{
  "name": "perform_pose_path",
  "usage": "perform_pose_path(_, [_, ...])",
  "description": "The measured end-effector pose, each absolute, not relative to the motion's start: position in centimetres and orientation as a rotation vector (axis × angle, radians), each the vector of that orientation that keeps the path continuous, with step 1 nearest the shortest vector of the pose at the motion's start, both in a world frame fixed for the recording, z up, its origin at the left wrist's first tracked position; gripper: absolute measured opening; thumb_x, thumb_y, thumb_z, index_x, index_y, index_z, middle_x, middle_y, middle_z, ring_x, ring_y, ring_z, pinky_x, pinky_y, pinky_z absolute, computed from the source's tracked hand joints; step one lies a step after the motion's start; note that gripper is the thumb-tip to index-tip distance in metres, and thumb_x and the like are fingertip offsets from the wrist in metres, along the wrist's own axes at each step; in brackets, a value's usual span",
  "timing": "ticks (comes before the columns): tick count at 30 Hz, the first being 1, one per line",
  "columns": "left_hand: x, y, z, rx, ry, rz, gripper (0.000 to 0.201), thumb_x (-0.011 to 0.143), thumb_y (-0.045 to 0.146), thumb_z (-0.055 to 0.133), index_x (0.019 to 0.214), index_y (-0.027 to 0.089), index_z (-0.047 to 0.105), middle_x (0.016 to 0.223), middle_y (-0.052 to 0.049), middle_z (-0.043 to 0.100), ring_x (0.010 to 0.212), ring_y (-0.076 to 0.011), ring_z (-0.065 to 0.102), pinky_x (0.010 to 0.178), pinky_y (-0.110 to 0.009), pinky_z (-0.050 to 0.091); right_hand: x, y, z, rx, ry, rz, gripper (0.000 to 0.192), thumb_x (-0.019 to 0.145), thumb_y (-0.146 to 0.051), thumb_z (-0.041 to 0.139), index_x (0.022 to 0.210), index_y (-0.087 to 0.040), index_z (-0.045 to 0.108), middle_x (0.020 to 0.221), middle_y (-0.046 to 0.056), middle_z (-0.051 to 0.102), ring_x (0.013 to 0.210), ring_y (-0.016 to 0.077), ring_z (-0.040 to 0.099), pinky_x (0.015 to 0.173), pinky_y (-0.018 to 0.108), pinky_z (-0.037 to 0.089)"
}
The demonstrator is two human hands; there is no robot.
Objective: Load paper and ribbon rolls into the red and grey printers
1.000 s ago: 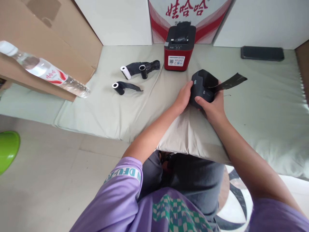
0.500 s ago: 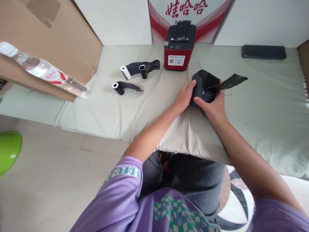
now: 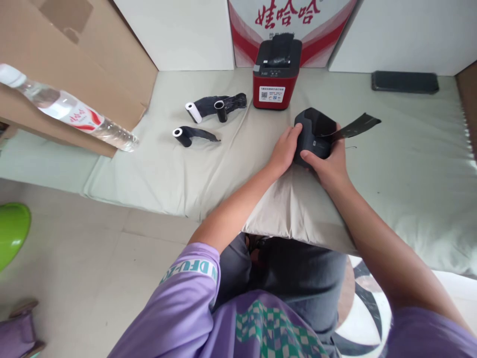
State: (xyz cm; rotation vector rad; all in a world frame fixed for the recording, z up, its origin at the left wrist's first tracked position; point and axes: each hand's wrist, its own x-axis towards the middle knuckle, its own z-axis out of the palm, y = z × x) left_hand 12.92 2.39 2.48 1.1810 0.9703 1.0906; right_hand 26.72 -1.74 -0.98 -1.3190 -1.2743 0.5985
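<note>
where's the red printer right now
In the head view, the red printer stands at the far middle of the cloth, beyond the black printer held by both hands.

A red and black printer [image 3: 276,74] stands upright at the back of a pale green sheet [image 3: 410,149], in front of a red-and-white box w/ Chinese lettering [image 3: 286,22]. Left of it lie three small rolls w/ black film [image 3: 214,107]. Flat black slab [image 3: 405,82], poss. a keyboard, far right. Clear water bottle [image 3: 67,109] rests on cardboard [image 3: 74,54] at left. Green object [image 3: 11,231] on the floor tiles.
</note>
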Motion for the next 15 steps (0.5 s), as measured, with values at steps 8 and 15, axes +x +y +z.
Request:
perform_pose_path(8, [12.4, 2.8, 2.4, 1.333, 1.045, 1.028, 0.04, 0.111, 0.045, 0.045, 0.08, 0.023, 0.057, 0.095, -0.007, 0.068, 0.106, -0.022, 0.064, 0.108, -0.034, 0.046, 27.0, -1.7, -1.1, -1.406, -1.275, 0.566, 0.095, 0.055, -0.066, 0.093, 0.134, -0.03, 0.054, 0.144, 0.013, 0.061, 0.144, 0.0396, 0.058, 0.118, 0.062, 0.057])
perform_pose_path(15, [12.3, 3.7, 1.8, 1.255, 1.065, 1.003, 0.046, 0.105, 0.058, 0.056, 0.079, 0.022, 0.065, 0.087, -0.006, 0.066, 0.103, -0.0272, 0.068, 0.109, -0.046, 0.051, 27.2, -1.8, -0.6, -1.355, -1.201, 0.741, 0.094, 0.053, -0.063, 0.096, 0.133, -0.033, 0.056, 0.141, 0.013, 0.064, 0.132, 0.0425, 0.065, 0.088, 0.059, 0.072])
